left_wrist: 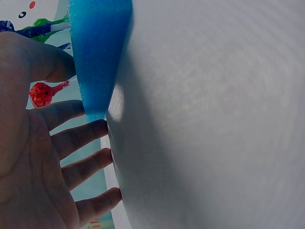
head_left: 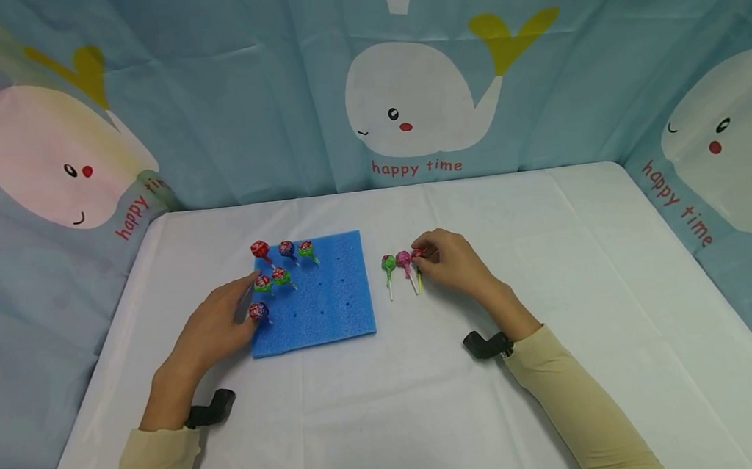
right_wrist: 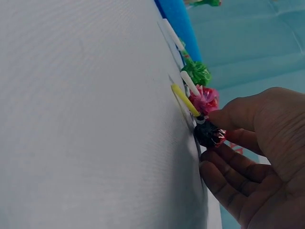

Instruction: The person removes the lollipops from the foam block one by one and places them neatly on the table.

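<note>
My left hand [head_left: 216,324] rests at the left edge of a blue foam board [head_left: 340,289], its thumb and index finger touching the board and its fingers spread. Several wrapped lollipops stand in the board's left and back part, among them a red lollipop [head_left: 260,249] at the back corner and a blue lollipop [head_left: 259,311] near the left thumb. Right of the board, my right hand [head_left: 451,259] pinches a dark-and-red lollipop [right_wrist: 208,134] with a yellow stick by its head. Beside it lie a pink lollipop [head_left: 404,259] and a green lollipop [head_left: 388,263], both white-sticked.
Small holes dot the board's middle and right side. A white cloth [head_left: 390,410] covers the table. Behind and at the sides hangs a blue curtain [head_left: 240,112] printed with whales. Black wrist cameras sit at both cuffs.
</note>
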The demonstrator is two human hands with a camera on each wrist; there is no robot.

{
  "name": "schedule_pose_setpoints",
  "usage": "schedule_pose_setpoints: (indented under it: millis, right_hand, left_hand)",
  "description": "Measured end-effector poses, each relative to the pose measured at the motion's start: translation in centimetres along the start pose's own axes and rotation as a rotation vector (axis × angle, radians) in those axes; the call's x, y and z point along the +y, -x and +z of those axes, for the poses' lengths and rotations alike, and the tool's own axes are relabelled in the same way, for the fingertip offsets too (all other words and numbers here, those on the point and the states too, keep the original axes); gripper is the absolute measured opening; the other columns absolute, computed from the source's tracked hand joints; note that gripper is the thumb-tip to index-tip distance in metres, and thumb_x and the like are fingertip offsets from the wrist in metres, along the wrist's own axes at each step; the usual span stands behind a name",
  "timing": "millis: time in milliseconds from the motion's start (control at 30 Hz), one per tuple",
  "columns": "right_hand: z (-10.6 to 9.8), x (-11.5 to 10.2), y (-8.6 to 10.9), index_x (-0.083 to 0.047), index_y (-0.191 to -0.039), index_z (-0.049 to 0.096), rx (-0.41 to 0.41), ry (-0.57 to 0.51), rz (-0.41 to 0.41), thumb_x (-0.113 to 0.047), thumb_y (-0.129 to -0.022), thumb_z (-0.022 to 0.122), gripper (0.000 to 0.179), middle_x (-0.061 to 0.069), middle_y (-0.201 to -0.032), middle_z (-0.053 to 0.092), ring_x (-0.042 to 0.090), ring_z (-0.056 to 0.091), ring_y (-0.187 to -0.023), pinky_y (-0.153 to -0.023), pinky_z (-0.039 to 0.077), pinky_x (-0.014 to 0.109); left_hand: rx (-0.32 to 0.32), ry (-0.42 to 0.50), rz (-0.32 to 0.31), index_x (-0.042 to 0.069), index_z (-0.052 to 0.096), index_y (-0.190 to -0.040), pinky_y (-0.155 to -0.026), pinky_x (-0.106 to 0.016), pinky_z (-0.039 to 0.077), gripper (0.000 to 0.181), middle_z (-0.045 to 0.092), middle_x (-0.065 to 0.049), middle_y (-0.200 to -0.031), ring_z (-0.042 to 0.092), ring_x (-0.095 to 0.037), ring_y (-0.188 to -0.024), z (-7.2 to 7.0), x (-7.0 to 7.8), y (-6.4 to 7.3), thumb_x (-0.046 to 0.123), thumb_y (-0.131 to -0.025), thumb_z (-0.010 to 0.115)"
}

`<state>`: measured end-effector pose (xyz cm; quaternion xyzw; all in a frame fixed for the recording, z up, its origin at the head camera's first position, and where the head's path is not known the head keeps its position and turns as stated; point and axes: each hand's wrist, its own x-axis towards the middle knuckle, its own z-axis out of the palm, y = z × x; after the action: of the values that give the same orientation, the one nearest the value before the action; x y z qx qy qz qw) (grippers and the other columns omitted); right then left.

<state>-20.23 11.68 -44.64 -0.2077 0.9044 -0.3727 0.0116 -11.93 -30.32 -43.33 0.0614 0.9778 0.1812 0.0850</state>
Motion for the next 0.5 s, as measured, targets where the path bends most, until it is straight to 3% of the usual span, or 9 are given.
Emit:
schedule_pose_setpoints:
  millis: [500]
  right_hand:
    - [-0.17, -0.12, 0.09, -0.002, -0.119, 0.074, 0.019, 0.021, -0.008, -0.013, -0.098, 0.072, 0.024, 0.015, -0.114, 0.076, 0.028, 0.073, -0.104, -0.091, 0.061, 0.045]
  left_hand:
    - [-0.009, 0.003, 0.000, 0.006, 0.036, -0.164, -0.123, -0.073, 0.031, 0.074, 0.043, -0.028, -0.164, 0.037, -0.053, -0.153, -0.12, 0.22, 0.06, 0.020, -0.096, 0.060]
